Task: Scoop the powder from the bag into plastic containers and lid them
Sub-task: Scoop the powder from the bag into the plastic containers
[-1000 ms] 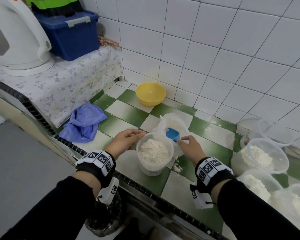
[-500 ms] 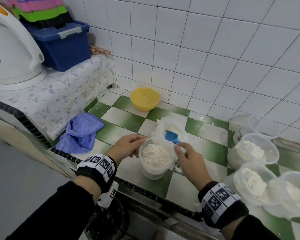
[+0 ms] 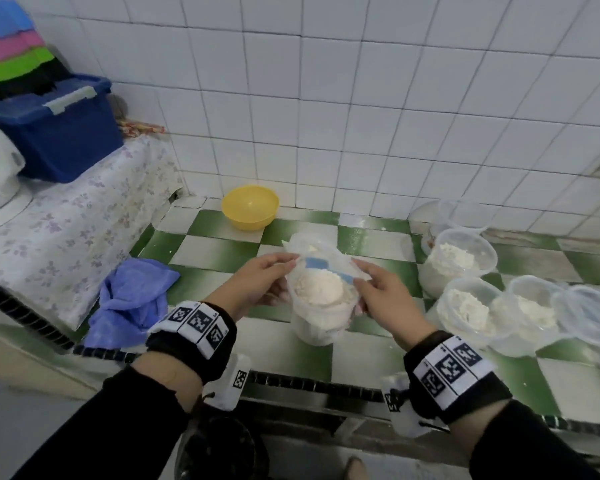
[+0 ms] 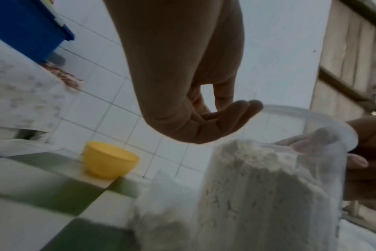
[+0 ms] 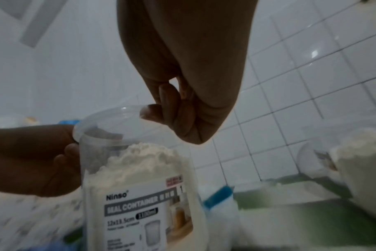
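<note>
A label on the clear plastic container [image 5: 140, 195], just below the right hand [image 5: 189, 95] and beside the left hand [image 5: 32, 158], reads "Ninso", "SEAL CONTAINER" and "12x13.5cm". The dark oval beside that is too blurred to read, as is the smaller print beneath.

Yellow bowl [image 3: 250, 206], green-white checked counter [image 3: 201, 249]

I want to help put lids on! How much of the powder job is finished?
Done: four tubs on the right, like this filled tub, already hold powder, all lidless. In hand: both hands, left hand and right hand, hold a heaped container; the blue scoop sits in the bag behind. Left: every lid, so you can help.
</note>
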The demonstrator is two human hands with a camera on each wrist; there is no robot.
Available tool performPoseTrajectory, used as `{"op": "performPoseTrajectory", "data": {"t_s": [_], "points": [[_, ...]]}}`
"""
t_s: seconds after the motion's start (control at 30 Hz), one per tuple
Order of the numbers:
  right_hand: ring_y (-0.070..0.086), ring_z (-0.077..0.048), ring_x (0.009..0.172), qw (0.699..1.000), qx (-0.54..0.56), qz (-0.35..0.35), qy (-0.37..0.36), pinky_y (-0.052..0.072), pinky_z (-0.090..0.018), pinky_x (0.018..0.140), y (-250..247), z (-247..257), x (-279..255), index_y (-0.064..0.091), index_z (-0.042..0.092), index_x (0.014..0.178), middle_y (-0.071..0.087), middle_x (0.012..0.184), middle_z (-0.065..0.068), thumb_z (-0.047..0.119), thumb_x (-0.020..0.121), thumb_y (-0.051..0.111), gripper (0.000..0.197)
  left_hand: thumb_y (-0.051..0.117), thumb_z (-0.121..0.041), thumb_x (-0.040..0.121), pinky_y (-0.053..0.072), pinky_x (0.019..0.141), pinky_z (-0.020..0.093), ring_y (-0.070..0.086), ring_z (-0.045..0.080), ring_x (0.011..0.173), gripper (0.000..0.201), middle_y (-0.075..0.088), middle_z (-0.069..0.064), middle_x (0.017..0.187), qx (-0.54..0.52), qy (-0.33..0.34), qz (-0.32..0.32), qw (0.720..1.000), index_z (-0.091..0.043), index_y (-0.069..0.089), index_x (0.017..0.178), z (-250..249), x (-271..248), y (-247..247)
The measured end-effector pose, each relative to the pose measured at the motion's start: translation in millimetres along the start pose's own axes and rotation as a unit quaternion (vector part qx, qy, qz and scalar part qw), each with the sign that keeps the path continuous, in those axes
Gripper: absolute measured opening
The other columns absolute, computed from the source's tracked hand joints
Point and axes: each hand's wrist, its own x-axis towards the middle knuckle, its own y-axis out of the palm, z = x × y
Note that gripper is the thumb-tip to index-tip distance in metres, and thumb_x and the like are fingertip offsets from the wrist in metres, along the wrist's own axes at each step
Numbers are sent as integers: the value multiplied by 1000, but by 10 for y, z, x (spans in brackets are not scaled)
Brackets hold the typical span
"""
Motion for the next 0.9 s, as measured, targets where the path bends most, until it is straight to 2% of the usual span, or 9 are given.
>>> {"op": "performPoseTrajectory", "data": {"t_s": [0.17, 0.33, 0.43, 0.57, 0.73, 0.8, 0.9], "points": [[47, 1, 41, 995, 44, -82, -28, 39, -10, 45, -603, 233, -48, 53, 21, 125, 56, 44, 15, 4, 96, 41, 36, 53, -26, 97, 36, 43, 17, 46, 9, 46, 23, 51, -5, 56, -4, 73, 40, 997, -22, 63, 118, -546, 194, 444], [47, -3, 45, 985, 47, -161, -48, 38, -14, 49, -1407, 300, 2, 51, 19, 132, 51, 43, 8, 9, 95, 43, 40, 51, -33, 97, 31, 47, 20, 42, 10, 49, 20, 47, -6, 59, 1, 138, 94, 986, -27, 62, 113, -1076, 460, 1150], [48, -6, 48, 978, 37, -196, -60, 39, -19, 53, -1945, 322, 45, 51, 20, 132, 51, 45, 5, 9, 94, 42, 40, 52, -34, 97, 30, 45, 20, 42, 11, 48, 15, 50, -5, 60, -11, 165, 130, 978, -31, 63, 107, -1300, 664, 1610], [47, -4, 42, 971, 32, -227, -59, 37, -18, 48, -2632, 263, 152, 52, 19, 131, 51, 41, 7, 6, 94, 41, 41, 52, -36, 96, 32, 45, 19, 45, 9, 50, 24, 53, -2, 66, -8, 175, 159, 972, -31, 61, 118, -1459, 951, 2153], [46, -7, 46, 970, 24, -242, -22, 36, -19, 47, -3293, 23, 358, 48, 16, 135, 50, 54, -5, 4, 94, 37, 44, 51, -40, 97, 39, 51, 21, 49, 9, 56, 26, 56, 3, 76, 42, 162, 127, 978, -36, 61, 120, -1374, 1344, 2555], [46, -10, 50, 972, 13, -235, -1, 35, -17, 44, -3450, -115, 468, 44, 16, 138, 50, 58, -6, 4, 95, 36, 45, 50, -40, 97, 42, 52, 19, 51, 10, 61, 26, 57, 2, 80, 66, 145, 101, 982, -37, 62, 120, -1287, 1493, 2606], [46, -13, 55, 975, -6, -218, 38, 37, -20, 49, -3587, -336, 661, 39, 16, 141, 51, 62, -8, 6, 95, 35, 47, 52, -39, 97, 45, 59, 21, 52, 11, 67, 25, 58, 1, 85, 81, 113, 62, 988, -34, 63, 118, -1153, 1694, 2610]]}}
